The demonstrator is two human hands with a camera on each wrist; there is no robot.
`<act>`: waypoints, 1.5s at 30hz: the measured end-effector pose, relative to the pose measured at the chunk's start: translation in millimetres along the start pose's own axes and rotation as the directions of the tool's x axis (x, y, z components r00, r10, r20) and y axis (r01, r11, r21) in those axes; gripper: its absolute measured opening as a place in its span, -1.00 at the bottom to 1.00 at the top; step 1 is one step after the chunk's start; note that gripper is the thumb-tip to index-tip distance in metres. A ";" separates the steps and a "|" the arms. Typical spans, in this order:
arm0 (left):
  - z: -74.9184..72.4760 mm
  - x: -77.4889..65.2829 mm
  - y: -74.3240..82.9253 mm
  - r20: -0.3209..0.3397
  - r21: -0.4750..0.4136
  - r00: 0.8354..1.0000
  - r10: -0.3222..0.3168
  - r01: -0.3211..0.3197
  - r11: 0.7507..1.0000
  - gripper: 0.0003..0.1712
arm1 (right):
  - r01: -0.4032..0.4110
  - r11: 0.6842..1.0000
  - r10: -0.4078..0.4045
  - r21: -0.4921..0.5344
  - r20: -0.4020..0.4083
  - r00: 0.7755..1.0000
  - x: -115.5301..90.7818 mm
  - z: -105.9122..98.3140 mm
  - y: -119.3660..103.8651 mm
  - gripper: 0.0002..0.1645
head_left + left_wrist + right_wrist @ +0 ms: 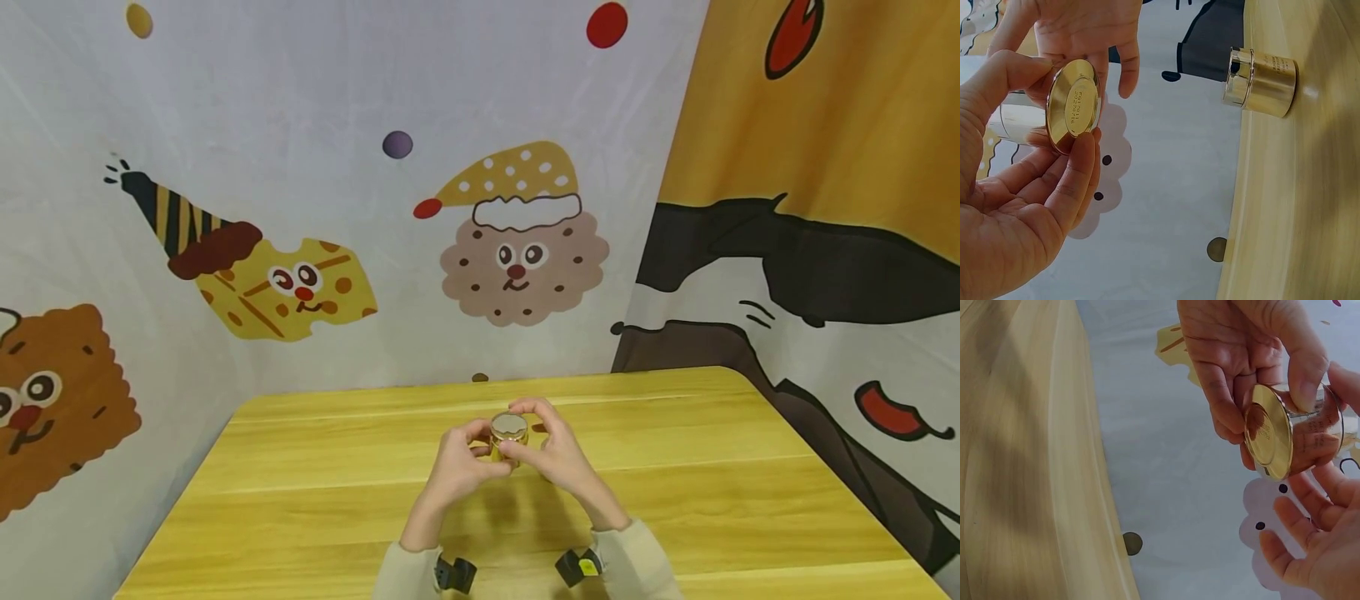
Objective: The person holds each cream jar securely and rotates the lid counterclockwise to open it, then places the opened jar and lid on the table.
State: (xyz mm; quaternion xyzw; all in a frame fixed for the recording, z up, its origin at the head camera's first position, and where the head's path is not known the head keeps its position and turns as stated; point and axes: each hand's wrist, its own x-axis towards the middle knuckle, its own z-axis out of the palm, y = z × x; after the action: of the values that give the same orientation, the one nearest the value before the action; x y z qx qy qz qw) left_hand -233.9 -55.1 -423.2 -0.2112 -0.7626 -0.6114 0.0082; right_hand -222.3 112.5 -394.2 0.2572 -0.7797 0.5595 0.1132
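Observation:
A shiny gold cosmetic jar (pixel 510 426) with a pale, round lid top is held upright above the table between both hands. My left hand (pixel 459 463) grips its lower body, thumb on one side and fingers around the base. Stamped characters show on the gold base (pixel 1079 106) in the left wrist view. My right hand (pixel 561 457) holds the jar's upper part around the lid, thumb at the front and index finger at the back rim. In the right wrist view the right hand's other fingers (pixel 1285 519) stand spread below the jar.
A second gold jar (pixel 1266 81) stands on the wood-grain table (pixel 675 500), seen in the left wrist view. Behind the table hangs a white cloth (pixel 420 350) printed with cartoon figures. Black straps with small devices (pixel 453 575) sit on the wrists over light sleeves.

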 end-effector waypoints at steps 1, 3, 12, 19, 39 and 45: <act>-0.1 -0.1 0.0 0.001 0.002 1.000 0.002 -0.002 1.000 -0.61 | 0.007 1.000 -0.007 -0.002 0.004 1.000 0.0 -0.3 2.5 -0.58; -0.2 -0.1 -0.5 0.005 0.002 1.000 0.005 -0.005 1.000 -0.61 | 0.022 1.000 -0.022 0.007 0.017 1.000 0.3 -1.1 10.9 -0.59; 0.0 -0.4 -2.3 0.017 0.013 1.000 0.023 -0.023 1.000 -0.56 | 0.062 0.993 -0.069 0.100 0.066 0.995 1.5 -6.0 34.9 -0.57; -1.5 -2.5 -6.1 0.005 0.000 1.000 0.014 -0.014 1.000 -0.49 | 0.064 0.993 -0.070 0.096 0.056 0.996 0.0 -8.7 36.2 -0.55; -21.4 -12.0 -7.9 -0.064 0.057 0.997 -0.051 0.054 0.997 -0.43 | 0.038 0.997 -0.039 0.073 0.019 0.999 -7.0 -21.8 45.0 -0.54; -29.8 -15.5 -19.4 -0.085 0.061 0.994 -0.074 0.080 0.995 -0.42 | 0.027 0.997 -0.028 0.070 0.012 1.000 -11.3 -28.3 50.4 -0.53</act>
State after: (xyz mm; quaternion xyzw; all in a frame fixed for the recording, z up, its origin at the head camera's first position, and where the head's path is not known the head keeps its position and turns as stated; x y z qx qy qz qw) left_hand -233.6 -91.0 -437.9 -0.1557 -0.7885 -0.5946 0.0231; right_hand -242.5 154.1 -430.6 0.2756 -0.7568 0.5829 0.1068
